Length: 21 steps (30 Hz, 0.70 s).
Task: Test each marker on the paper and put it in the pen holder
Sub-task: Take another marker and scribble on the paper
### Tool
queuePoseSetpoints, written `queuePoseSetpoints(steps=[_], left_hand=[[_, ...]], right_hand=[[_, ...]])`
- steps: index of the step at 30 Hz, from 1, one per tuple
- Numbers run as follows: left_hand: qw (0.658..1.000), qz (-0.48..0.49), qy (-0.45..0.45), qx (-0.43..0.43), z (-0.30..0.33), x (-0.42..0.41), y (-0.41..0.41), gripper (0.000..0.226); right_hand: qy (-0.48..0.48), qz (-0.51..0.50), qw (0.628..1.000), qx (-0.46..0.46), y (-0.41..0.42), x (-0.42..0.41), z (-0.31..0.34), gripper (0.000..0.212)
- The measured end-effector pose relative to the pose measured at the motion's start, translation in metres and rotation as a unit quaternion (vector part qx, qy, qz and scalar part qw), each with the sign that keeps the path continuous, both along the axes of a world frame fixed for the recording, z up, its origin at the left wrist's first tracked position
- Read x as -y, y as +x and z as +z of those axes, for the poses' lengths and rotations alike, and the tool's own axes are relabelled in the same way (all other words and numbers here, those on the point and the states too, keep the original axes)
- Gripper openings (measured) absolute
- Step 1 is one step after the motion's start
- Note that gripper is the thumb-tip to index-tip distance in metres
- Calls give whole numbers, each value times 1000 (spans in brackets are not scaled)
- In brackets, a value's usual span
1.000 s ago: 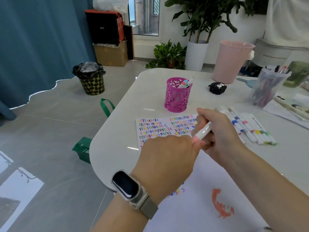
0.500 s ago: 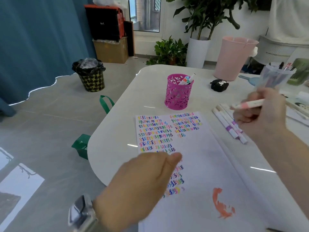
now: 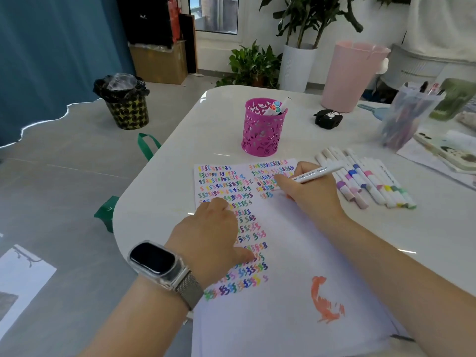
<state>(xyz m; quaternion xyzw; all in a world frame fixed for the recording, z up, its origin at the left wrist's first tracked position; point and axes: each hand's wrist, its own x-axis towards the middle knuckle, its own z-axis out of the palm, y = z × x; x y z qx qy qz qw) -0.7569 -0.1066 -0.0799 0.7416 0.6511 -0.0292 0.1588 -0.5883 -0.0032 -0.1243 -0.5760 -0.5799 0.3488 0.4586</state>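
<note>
Home room: curtain point(image 3: 51, 60), potted plants point(image 3: 253, 64), bin point(image 3: 126, 104), white table point(image 3: 206, 140).

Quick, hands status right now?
Left hand: empty, pressed flat on the paper.
Right hand: closed on a white marker, tip at the paper.
</note>
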Motion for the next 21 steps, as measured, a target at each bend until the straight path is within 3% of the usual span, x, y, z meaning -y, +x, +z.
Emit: queuePoseSetpoints(steps=[21], left_hand=[[999,8,-32,7,4,0,-2,57]], right_hand=[[-9,26,999,37,2,-4,-1,35]])
